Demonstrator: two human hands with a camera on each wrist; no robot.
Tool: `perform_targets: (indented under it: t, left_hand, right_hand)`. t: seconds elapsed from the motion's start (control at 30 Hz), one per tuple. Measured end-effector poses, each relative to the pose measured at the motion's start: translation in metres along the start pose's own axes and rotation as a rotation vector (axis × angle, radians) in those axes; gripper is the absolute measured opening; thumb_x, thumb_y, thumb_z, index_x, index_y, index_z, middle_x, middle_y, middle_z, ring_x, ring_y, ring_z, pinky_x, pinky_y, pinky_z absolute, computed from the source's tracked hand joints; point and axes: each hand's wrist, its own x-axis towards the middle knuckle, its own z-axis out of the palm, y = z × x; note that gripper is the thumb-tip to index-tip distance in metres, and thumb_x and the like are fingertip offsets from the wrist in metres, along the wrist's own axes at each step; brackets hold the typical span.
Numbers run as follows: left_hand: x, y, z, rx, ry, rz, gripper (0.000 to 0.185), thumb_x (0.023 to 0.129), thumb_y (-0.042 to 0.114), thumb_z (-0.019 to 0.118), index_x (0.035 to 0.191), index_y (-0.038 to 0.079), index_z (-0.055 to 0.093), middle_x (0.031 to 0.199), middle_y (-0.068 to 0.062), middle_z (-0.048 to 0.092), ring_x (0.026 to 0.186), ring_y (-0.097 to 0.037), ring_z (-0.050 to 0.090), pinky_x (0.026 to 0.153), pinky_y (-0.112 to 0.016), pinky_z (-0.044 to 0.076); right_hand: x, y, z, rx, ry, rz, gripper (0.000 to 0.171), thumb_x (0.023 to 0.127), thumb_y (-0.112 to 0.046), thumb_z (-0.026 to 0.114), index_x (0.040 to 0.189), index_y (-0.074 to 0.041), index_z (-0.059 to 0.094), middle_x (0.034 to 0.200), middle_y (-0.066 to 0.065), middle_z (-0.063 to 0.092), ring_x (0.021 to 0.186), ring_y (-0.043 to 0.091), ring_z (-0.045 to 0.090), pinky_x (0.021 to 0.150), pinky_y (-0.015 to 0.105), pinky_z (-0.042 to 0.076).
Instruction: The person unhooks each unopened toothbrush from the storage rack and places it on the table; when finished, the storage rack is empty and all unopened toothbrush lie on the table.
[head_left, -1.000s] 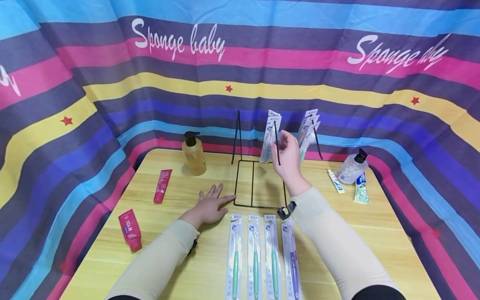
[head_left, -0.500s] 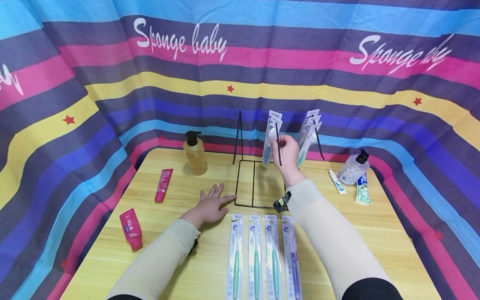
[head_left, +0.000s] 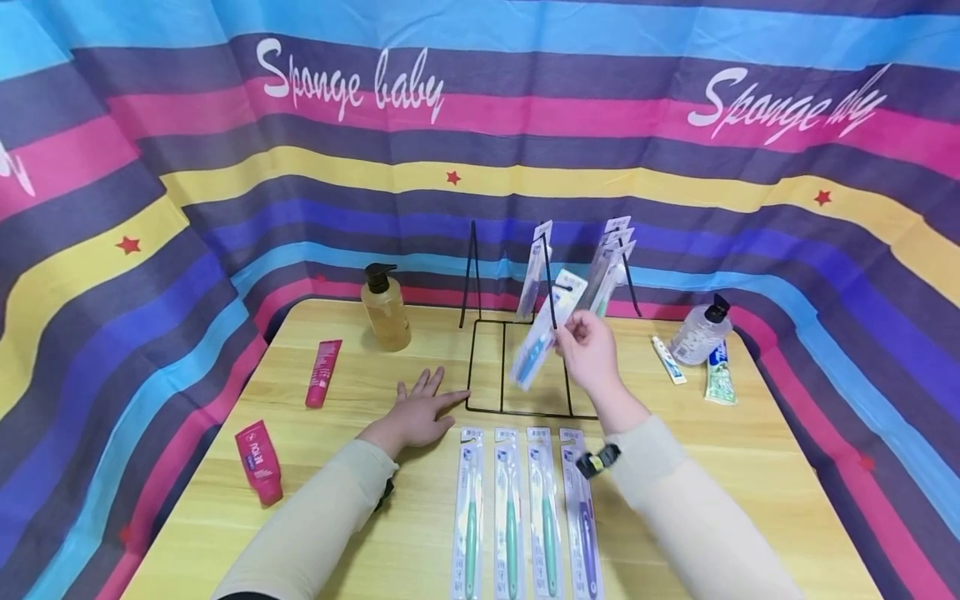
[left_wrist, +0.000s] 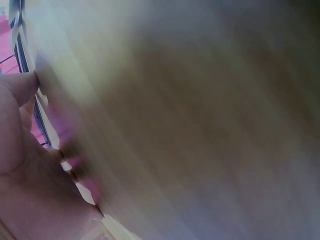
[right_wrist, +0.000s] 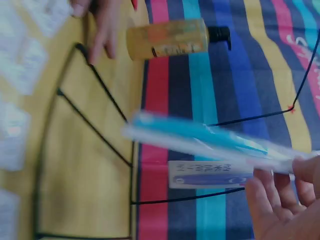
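My right hand pinches a toothbrush pack in front of the rack. My left hand lies flat, fingers spread, on the table at nine o'clock of the rack (left wrist view is blurred).

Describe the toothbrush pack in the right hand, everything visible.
The toothbrush pack is a flat clear-and-white blister card holding a blue-handled brush, with a hang hole at its top. It is tilted, top end up toward the black wire rack, lower end down-left, held in the air above the rack's base. The right hand pinches its upper part; whether it touches the hook cannot be told.
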Motion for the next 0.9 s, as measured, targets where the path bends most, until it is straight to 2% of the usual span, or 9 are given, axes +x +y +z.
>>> perform_targets:
  t: [0.13,0.27,0.33,0.47,0.57,0.73,0.9]
  left_hand:
    - [-0.001,-0.001,0.001,-0.007,0.008,-0.003,0.054,0.109,0.039,0.056,0.162,0.039,0.044,0.177,-0.018,0.002,0.161,-0.043,-0.003,0.119,-0.078,-0.005]
    - [-0.001,-0.002,0.003,-0.007,0.015,-0.002,0.054,0.109,0.039,0.055,0.162,0.038,0.045,0.177,-0.018,0.002,0.161,-0.043,-0.003,0.118,-0.079,-0.005]
    - [-0.001,-0.002,0.003,-0.010,0.013,-0.001,0.054,0.109,0.039,0.055,0.162,0.038,0.045,0.177,-0.018,0.002,0.161,-0.043,-0.003,0.118,-0.079,-0.005]
    - [0.000,-0.002,0.002,-0.007,0.005,-0.001,0.054,0.110,0.039,0.054,0.163,0.039,0.043,0.176,-0.018,0.000,0.161,-0.043,-0.004,0.118,-0.079,-0.006]
    - [0.000,-0.002,0.002,0.001,0.006,-0.004,0.054,0.110,0.040,0.054,0.163,0.039,0.043,0.176,-0.018,0.000,0.161,-0.043,-0.005,0.119,-0.078,-0.005]
    - [0.000,-0.002,0.001,0.005,-0.001,-0.009,0.054,0.110,0.041,0.054,0.163,0.040,0.042,0.176,-0.017,-0.001,0.161,-0.042,-0.005,0.119,-0.078,-0.005]
    - [0.001,-0.001,0.001,0.004,0.002,0.000,0.054,0.110,0.039,0.055,0.162,0.039,0.044,0.176,-0.018,0.001,0.161,-0.044,-0.004,0.118,-0.080,-0.005]
  right_hand:
    - [-0.032,0.012,-0.033,0.049,-0.190,0.139,0.009,0.101,0.006,0.064,0.101,0.014,0.060,0.090,0.021,0.072,0.071,0.017,0.070,0.070,0.033,0.065]
    - [-0.063,0.031,-0.074,0.097,-0.325,0.276,0.025,0.102,0.005,0.062,0.117,0.024,0.057,0.092,0.016,0.075,0.072,0.018,0.074,0.073,0.036,0.065]
    - [-0.080,0.044,-0.094,0.071,-0.365,0.322,0.031,0.102,0.003,0.062,0.122,0.025,0.055,0.094,0.017,0.075,0.073,0.021,0.074,0.072,0.037,0.066]
    - [-0.112,0.074,-0.123,-0.020,-0.396,0.403,0.035,0.102,0.000,0.064,0.124,0.026,0.055,0.093,0.020,0.076,0.071,0.022,0.074,0.069,0.039,0.065]
    - [-0.130,0.092,-0.131,-0.042,-0.397,0.452,0.037,0.101,0.000,0.064,0.124,0.027,0.054,0.091,0.021,0.076,0.069,0.022,0.074,0.066,0.039,0.065]
    - [-0.144,0.102,-0.127,-0.086,-0.383,0.482,0.033,0.099,0.001,0.066,0.118,0.027,0.057,0.087,0.021,0.076,0.066,0.023,0.074,0.063,0.039,0.065]
    - [-0.149,0.105,-0.118,-0.254,-0.316,0.477,0.024,0.097,-0.001,0.071,0.110,0.018,0.066,0.078,0.011,0.074,0.061,0.022,0.070,0.053,0.034,0.061]
